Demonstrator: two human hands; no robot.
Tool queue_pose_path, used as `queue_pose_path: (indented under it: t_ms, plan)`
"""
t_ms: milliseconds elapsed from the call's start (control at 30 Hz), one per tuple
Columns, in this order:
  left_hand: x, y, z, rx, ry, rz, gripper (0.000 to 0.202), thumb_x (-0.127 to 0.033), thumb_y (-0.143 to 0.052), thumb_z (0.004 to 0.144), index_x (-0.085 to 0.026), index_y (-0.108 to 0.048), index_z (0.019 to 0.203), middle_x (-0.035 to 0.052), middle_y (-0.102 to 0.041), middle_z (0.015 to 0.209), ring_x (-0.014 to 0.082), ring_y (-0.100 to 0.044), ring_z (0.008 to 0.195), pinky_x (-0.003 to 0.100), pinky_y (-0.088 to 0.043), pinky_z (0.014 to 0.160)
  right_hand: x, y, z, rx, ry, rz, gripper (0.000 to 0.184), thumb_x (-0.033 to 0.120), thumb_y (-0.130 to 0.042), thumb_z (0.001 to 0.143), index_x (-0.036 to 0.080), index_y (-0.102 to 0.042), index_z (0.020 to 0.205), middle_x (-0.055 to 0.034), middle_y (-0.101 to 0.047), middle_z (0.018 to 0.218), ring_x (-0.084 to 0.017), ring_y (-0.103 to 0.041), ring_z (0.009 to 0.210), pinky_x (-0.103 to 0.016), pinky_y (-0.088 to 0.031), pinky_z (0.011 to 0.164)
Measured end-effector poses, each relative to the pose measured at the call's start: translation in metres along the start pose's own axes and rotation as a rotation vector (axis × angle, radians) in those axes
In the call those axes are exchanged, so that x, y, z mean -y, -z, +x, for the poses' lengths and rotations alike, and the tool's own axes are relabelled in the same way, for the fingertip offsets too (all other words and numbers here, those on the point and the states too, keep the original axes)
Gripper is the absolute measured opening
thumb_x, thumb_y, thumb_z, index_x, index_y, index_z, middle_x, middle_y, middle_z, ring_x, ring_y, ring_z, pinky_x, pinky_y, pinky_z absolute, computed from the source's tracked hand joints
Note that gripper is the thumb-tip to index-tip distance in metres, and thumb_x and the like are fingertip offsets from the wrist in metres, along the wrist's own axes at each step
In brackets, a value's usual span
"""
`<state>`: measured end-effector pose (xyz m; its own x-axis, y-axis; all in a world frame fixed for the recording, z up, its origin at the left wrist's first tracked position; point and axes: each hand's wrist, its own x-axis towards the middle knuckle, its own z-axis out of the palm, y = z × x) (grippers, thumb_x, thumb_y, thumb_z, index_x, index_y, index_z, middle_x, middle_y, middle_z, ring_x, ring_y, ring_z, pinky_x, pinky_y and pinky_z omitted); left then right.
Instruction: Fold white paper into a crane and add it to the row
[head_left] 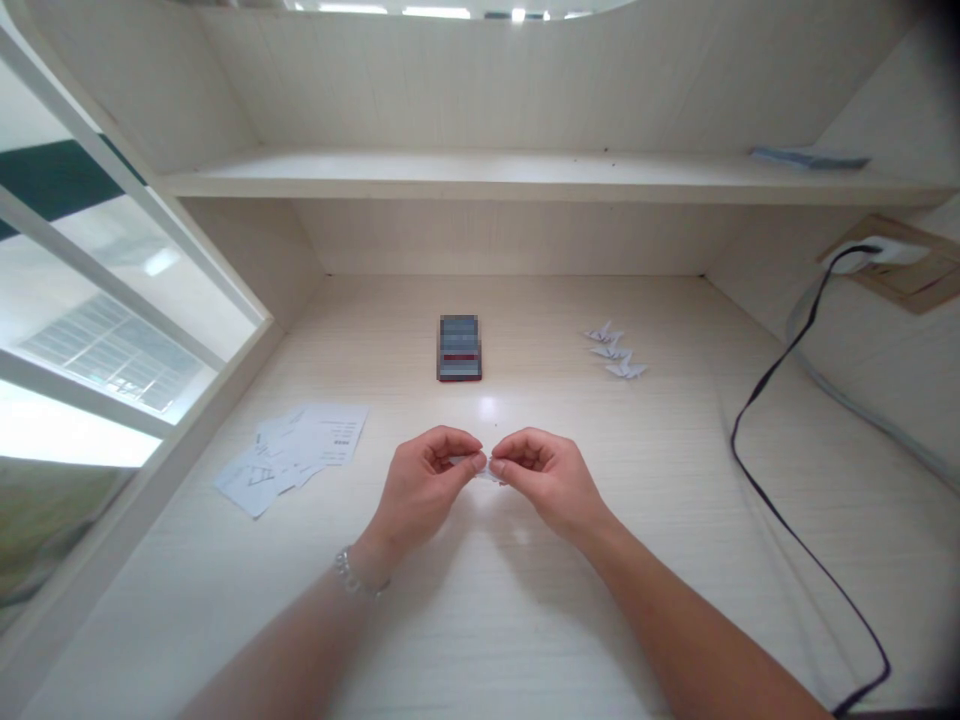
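My left hand point(435, 476) and my right hand point(546, 474) meet over the middle of the desk, thumbs and index fingers pinched close together. Between the fingertips shows a small piece of folded white paper point(489, 475), mostly covered by the fingers. Both hands appear to grip it. To the right, farther back, three small folded paper cranes point(611, 353) lie in a slanting row. On the left, several loose sheets of paper point(311, 448) overlap, with printing and pen lines on them. A bracelet circles my left wrist.
A phone point(460, 348) with a blurred screen lies behind my hands. A black cable point(780, 520) runs from the wall socket point(911, 262) down the right side. Above the desk's back is a shelf point(450, 172) bearing a flat bluish item point(810, 158). A window point(112, 300) borders the left.
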<state>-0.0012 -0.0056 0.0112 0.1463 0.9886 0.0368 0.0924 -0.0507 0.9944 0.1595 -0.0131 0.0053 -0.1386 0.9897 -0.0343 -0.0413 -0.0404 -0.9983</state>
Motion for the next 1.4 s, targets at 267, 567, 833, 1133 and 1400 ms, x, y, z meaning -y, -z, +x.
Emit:
queue_pose_path:
  t_ms: [267,567,833,1133,1400]
  plan:
    - [-0.0036,0.0006,-0.0013,-0.01,-0.038,-0.045,0.018,-0.02,-0.069,0.068,-0.015,-0.061,0.084,0.0051,-0.067,0.081,0.0156,-0.063,0.075,0.026,-0.052,0.069,0.006,-0.0006,-0.0073,-0.089,0.255,-0.264,0.006,0.022,-0.061,0.076,0.019,-0.065,0.079,-0.0037,-0.066,0.077,-0.016,-0.061,0.072,-0.028,-0.049,0.066]
    - [-0.002,-0.0001,-0.0022,-0.043,-0.079,-0.071,0.018,-0.017,-0.069,0.068,-0.014,-0.061,0.083,0.005,-0.067,0.081,0.0158,-0.064,0.075,0.027,-0.053,0.07,0.0048,-0.0013,-0.0072,-0.111,0.366,-0.327,0.008,0.019,-0.06,0.076,0.02,-0.065,0.082,-0.0025,-0.066,0.078,-0.015,-0.062,0.072,-0.027,-0.051,0.067]
    - [-0.004,-0.0016,-0.0025,-0.038,-0.058,-0.081,0.02,-0.017,-0.07,0.067,-0.014,-0.061,0.084,0.0057,-0.067,0.082,0.0166,-0.064,0.077,0.027,-0.053,0.069,0.0063,-0.0033,-0.0078,-0.122,0.36,-0.306,0.006,0.018,-0.061,0.076,0.019,-0.064,0.081,-0.0027,-0.065,0.077,-0.015,-0.062,0.072,-0.026,-0.051,0.067]
    - [-0.0014,0.0004,-0.0019,-0.016,-0.033,-0.077,0.02,-0.018,-0.07,0.067,-0.014,-0.06,0.084,0.0057,-0.067,0.082,0.0163,-0.065,0.077,0.027,-0.053,0.071,0.0025,-0.0033,-0.0065,-0.136,0.344,-0.291,0.007,0.017,-0.06,0.076,0.019,-0.064,0.081,-0.0029,-0.065,0.078,-0.015,-0.061,0.073,-0.027,-0.051,0.068]
    - [-0.0008,0.0002,-0.0014,-0.004,-0.008,-0.07,0.025,-0.02,-0.071,0.067,-0.015,-0.059,0.088,0.0067,-0.068,0.085,0.0175,-0.066,0.079,0.028,-0.054,0.071,0.0029,-0.0024,-0.0053,-0.095,0.263,-0.246,0.006,0.021,-0.061,0.075,0.018,-0.062,0.08,-0.0034,-0.064,0.078,-0.015,-0.061,0.073,-0.027,-0.05,0.068]
